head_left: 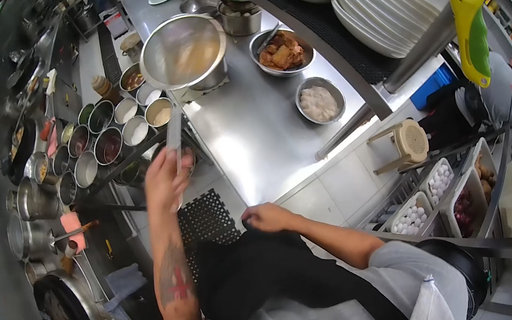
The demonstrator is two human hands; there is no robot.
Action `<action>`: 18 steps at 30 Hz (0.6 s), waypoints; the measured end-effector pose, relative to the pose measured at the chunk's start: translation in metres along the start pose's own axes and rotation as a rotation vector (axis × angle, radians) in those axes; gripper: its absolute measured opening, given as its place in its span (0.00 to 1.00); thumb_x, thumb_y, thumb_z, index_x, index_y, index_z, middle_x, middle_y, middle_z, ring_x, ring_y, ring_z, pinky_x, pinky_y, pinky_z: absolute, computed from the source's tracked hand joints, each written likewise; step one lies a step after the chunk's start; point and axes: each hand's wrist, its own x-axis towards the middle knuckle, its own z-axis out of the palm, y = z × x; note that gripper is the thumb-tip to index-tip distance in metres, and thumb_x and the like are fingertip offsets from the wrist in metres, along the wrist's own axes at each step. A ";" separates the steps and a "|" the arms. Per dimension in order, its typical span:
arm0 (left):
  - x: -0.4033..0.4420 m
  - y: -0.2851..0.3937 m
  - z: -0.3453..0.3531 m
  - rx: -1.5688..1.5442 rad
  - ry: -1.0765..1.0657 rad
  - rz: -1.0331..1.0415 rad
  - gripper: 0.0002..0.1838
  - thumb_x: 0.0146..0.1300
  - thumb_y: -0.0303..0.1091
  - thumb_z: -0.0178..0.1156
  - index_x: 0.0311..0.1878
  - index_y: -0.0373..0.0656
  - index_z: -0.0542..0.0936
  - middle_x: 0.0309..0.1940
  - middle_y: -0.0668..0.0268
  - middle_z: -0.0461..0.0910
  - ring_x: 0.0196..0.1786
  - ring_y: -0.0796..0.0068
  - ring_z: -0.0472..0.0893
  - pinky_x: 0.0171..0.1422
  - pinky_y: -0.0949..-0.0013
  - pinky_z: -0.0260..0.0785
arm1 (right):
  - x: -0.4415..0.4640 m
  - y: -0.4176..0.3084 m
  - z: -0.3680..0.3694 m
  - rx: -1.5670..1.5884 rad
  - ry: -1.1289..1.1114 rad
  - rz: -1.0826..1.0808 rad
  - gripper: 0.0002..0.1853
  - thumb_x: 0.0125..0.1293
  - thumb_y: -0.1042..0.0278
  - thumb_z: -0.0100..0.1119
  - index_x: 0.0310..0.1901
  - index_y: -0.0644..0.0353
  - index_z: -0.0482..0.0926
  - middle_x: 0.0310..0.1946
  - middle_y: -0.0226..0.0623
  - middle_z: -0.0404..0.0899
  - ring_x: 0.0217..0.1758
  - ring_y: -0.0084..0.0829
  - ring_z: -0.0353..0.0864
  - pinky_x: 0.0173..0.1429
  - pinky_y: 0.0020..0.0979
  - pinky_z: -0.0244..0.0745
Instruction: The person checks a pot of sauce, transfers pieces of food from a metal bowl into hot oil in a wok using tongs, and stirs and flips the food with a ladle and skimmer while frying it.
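My left hand (167,179) is closed around a long, narrow, pale grey implement (174,132), held upright; blur hides its exact kind. Its tip reaches close to the large steel bowl (152,65), whose contents look brownish and smeared. Beside the small steel containers (108,146) of sauces and powders, this hand hovers left of the steel table (238,136). My right hand (271,217) is closed in front of my black apron (247,264), near the table's near corner. Dark material shows at its fingers, but I cannot make out what it grips.
A bowl of browned meat (283,52) and a bowl of pale pieces (319,102) stand on the table. Stacked white plates (380,8) fill the shelf above. To the right are a stool (410,141), egg baskets (411,218) and another person (502,82); pans (63,307) line the left.
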 end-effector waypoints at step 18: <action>-0.711 -0.039 -0.507 0.168 1.941 0.141 0.17 0.75 0.39 0.45 0.58 0.41 0.75 0.23 0.58 0.83 0.15 0.78 0.71 0.17 0.72 0.59 | 0.125 -0.239 0.332 -0.546 -0.832 -0.483 0.15 0.63 0.63 0.56 0.48 0.59 0.82 0.35 0.48 0.84 0.42 0.44 0.85 0.48 0.39 0.77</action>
